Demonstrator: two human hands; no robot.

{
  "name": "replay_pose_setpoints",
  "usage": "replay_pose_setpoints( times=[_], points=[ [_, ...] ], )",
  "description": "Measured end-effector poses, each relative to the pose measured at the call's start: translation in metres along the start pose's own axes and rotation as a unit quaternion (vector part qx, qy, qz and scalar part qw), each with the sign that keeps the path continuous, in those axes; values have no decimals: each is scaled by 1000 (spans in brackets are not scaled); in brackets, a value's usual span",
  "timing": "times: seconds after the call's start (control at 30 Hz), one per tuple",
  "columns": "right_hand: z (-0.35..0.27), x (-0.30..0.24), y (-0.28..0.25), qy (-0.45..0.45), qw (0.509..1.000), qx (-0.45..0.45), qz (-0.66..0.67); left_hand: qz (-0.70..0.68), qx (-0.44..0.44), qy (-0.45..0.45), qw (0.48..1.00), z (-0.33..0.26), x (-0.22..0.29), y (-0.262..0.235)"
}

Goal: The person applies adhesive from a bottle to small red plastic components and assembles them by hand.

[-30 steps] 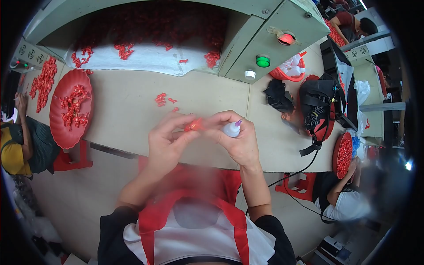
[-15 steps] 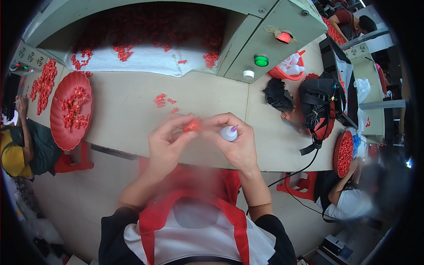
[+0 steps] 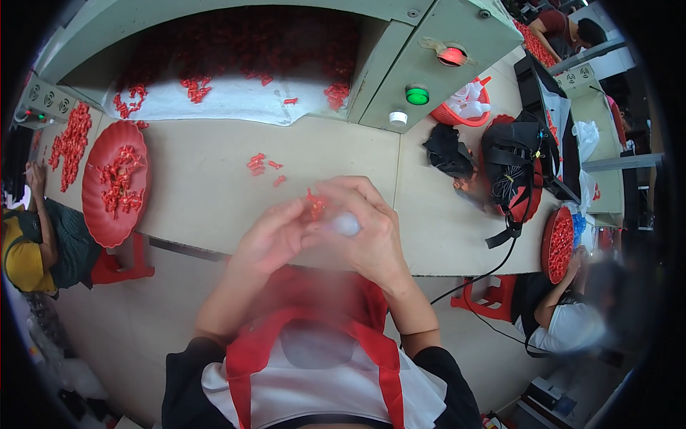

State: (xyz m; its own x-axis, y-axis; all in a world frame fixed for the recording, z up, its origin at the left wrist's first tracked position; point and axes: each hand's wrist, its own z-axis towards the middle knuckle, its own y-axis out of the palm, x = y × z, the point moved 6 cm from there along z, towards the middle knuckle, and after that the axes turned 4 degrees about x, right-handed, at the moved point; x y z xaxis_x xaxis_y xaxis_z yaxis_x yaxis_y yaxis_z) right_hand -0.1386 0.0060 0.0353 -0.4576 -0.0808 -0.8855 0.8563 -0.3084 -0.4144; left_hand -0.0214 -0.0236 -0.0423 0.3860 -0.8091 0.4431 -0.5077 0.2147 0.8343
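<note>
My hands have drifted lower. Left hand [image 3: 275, 239] pinches the small red part [image 3: 313, 206]; right hand [image 3: 364, 232] grips a white piece [image 3: 345, 224] (blurred) above the desk [image 3: 207, 193].

Factory workbench [image 3: 214, 207]: machine control box [image 3: 429, 64], red parts tray [image 3: 96, 207].

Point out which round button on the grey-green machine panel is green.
The middle button is green, round and dark-rimmed. The one above it is red-orange, and the small one below-left is white.

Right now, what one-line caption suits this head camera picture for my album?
Left hand and right hand pinch a small red piece above a beige table.
</note>
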Motion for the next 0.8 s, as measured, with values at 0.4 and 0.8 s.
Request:
replay_pose_setpoints(
  times=[0.4, 0.8],
  points=[
    [1, -3, 6, -15, 998, -51, -27, -74, -33, -48, 996, 4, -8, -6],
    [3, 1, 3, -39, 999, -25, -12, -21, 14, 121, 992, -15, 48, -36]
  ],
)
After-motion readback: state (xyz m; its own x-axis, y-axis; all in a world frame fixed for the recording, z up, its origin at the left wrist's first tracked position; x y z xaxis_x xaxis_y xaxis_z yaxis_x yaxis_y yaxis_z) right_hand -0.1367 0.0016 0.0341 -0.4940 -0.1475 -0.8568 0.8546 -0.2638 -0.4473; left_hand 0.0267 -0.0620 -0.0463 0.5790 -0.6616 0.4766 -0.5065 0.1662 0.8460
